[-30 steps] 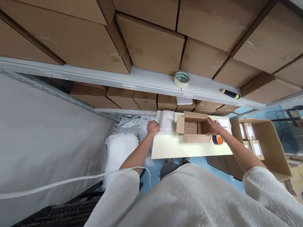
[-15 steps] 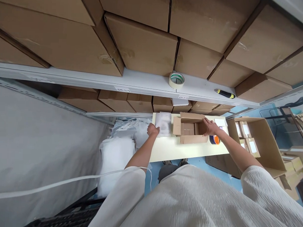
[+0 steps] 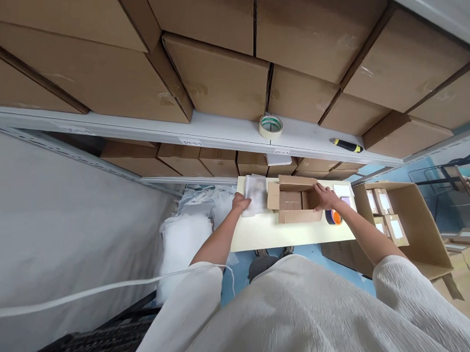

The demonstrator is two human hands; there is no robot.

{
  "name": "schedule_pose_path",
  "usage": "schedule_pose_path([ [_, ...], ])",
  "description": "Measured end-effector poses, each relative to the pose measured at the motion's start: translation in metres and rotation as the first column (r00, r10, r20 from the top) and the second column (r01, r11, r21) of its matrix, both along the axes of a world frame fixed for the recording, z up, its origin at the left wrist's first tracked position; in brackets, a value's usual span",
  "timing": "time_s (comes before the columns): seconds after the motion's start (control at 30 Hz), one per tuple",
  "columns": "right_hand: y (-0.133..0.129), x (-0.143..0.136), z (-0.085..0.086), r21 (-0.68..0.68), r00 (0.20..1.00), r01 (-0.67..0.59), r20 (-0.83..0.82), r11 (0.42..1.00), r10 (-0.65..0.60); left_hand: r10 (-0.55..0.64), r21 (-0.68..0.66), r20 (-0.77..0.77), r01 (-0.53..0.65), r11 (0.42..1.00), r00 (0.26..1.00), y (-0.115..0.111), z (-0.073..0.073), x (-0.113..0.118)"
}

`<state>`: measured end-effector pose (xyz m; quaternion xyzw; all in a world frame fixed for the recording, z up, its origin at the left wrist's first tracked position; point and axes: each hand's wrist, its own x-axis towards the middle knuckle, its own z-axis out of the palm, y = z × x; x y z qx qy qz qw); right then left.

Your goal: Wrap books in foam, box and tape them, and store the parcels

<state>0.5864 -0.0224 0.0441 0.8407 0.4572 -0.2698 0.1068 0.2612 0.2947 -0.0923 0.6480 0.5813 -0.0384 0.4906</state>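
Observation:
My left hand (image 3: 241, 202) is closed on the left edge of a flat, whitish translucent packet (image 3: 256, 194), which looks like a plastic or foam bag. Right of the packet, an open cardboard box (image 3: 300, 216) lies with its flaps spread and its inside bare. My right hand (image 3: 326, 197) grips the box's right side, thumb and fingers over the wall. Just beside that hand, a roll of tape with an orange core (image 3: 336, 217) rests on the pale yellow tabletop (image 3: 287, 237).
A big open carton (image 3: 426, 218) with several small boxes stands at the right. Ahead, a shelf (image 3: 221, 125) full of cartons bears a masking tape roll (image 3: 271, 127) and a yellow-black cutter (image 3: 346, 145). White foam sheets (image 3: 184, 246) are stacked left; a white cable (image 3: 139, 282) crosses nearby.
My left hand has moved slightly right and its fingers have closed on the packet, whose left edge is now raised and shifted right. My right hand stays on the box.

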Motion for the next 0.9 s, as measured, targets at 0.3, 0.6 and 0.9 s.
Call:
schedule_pose_path([
  [0.3, 0.001, 0.003, -0.007, 0.039, 1.0, -0.013, -0.013, 0.999, 0.013, 0.067, 0.279, 0.168, -0.113, 0.953, 0.983, -0.006, 0.068, -0.048],
  [0.6, 0.002, -0.002, 0.001, 0.056, 0.999, -0.043, -0.014, 0.998, 0.044, -0.042, 0.346, 0.442, -0.128, 0.929, 0.896, -0.017, 0.187, -0.095],
  [0.9, -0.011, -0.008, 0.006, 0.145, 0.999, -0.033, -0.011, 0.989, 0.035, -0.533, 0.55, 0.345, 0.295, 0.782, 0.772, -0.071, 0.203, 0.062],
])
